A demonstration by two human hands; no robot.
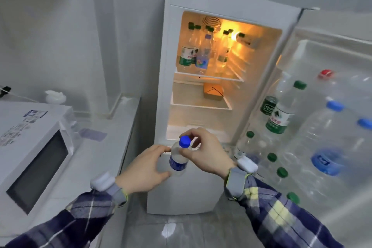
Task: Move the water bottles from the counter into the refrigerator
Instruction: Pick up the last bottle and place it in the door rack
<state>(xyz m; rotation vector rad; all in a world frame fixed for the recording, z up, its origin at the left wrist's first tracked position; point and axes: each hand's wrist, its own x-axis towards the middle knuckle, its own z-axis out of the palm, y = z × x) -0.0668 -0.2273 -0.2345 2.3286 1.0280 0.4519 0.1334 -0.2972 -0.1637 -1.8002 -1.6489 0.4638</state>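
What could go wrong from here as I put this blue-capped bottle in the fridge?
1. The top shelf is already crowded with upright bottles; pushing another in could topple them.
2. Your right hand pinches the bottle near its blue cap while the left hand holds the body; letting go with the left could make it slip.
3. The open door sits close to your right sleeve, whose packed bottles could get bumped.
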